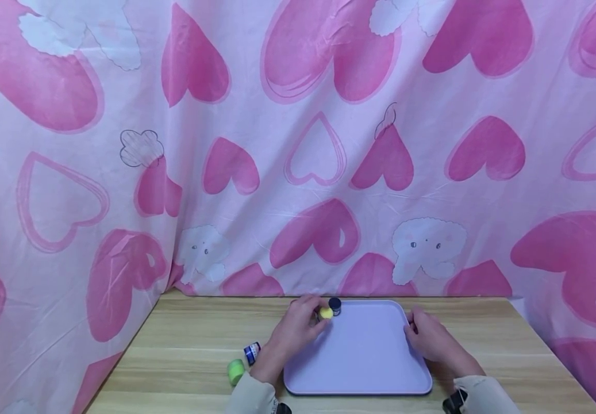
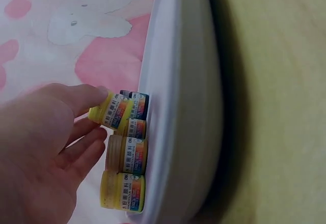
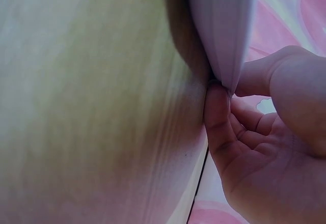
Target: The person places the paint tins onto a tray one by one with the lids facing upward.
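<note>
My left hand (image 1: 298,325) pinches a small yellow-lidded paint jar (image 1: 326,313) between thumb and fingers, above the far left corner of a lilac tray (image 1: 365,351). In the left wrist view that jar (image 2: 113,109) is tilted near a row of labelled jars: a dark one (image 2: 139,106), a brownish-lidded one (image 2: 127,154) and a yellow one (image 2: 123,191). They show above the tray's rim; the head view shows only the dark jar (image 1: 335,306), the others being hidden. My right hand (image 1: 432,339) grips the tray's right edge, its thumb and fingers on the rim (image 3: 224,35).
On the wooden table (image 1: 184,333), left of the tray, a green jar (image 1: 235,372) and a blue jar with a white label (image 1: 252,353) lie beside my left forearm. A pink curtain with hearts (image 1: 318,161) hangs behind the table and along its sides.
</note>
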`<state>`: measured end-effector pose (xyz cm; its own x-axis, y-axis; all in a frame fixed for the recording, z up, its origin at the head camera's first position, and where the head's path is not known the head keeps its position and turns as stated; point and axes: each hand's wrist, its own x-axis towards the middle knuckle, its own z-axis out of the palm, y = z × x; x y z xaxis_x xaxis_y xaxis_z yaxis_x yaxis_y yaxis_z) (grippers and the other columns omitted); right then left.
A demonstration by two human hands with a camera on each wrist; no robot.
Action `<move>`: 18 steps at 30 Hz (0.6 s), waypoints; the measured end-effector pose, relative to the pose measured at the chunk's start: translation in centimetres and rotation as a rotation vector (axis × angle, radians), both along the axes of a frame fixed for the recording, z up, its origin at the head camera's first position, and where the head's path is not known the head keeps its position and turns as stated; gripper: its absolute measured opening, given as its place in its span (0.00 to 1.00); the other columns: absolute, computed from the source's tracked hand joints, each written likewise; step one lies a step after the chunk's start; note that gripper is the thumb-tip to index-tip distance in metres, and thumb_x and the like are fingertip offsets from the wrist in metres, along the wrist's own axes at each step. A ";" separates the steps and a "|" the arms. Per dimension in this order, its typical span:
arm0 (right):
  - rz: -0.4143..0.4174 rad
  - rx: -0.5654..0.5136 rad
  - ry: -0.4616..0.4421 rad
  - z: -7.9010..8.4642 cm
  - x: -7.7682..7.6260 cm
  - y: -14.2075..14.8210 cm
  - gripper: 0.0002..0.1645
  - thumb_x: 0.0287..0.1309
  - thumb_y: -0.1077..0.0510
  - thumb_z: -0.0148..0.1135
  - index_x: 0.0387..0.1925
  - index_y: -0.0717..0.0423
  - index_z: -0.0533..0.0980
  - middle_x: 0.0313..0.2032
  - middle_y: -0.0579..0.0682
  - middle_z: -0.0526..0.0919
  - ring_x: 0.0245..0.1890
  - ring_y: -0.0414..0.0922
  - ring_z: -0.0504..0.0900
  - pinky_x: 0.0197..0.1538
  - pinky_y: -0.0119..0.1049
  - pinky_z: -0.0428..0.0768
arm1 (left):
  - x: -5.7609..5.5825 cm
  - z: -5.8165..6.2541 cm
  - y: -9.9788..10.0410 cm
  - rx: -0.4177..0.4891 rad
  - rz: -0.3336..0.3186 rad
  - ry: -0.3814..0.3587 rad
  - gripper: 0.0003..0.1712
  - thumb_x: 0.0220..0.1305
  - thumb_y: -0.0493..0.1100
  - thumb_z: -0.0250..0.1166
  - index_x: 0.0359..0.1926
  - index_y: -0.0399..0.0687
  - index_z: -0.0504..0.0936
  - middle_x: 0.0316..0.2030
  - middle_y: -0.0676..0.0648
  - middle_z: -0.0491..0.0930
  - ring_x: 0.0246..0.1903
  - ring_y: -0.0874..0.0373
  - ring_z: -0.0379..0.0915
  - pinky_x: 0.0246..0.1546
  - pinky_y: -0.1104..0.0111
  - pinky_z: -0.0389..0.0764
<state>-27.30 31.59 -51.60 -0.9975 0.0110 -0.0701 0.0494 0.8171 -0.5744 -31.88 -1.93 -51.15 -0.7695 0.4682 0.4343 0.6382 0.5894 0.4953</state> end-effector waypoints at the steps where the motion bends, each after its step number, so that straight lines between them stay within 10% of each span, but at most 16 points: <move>1: 0.000 0.000 0.001 0.0 0.0 0.0 0.10 0.77 0.62 0.60 0.52 0.64 0.74 0.34 0.51 0.78 0.34 0.44 0.76 0.35 0.36 0.80 | 0.0 0.0 0.0 -0.014 0.009 0.013 0.14 0.65 0.39 0.78 0.51 0.48 0.88 0.47 0.49 0.88 0.44 0.55 0.83 0.44 0.73 0.86; 18: 0.007 -0.002 0.009 0.1 0.2 0.0 0.08 0.77 0.62 0.59 0.51 0.63 0.74 0.33 0.50 0.78 0.33 0.44 0.76 0.34 0.35 0.79 | 0.0 -0.9 0.6 -0.103 0.094 0.248 0.12 0.58 0.43 0.83 0.41 0.53 0.90 0.40 0.54 0.90 0.46 0.55 0.83 0.51 0.57 0.84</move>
<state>-27.07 31.62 -51.50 -0.9981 0.0035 -0.0608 0.0380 0.8162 -0.5765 -31.84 -1.37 -52.07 -0.6881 0.4509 0.5685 0.6722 0.6912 0.2654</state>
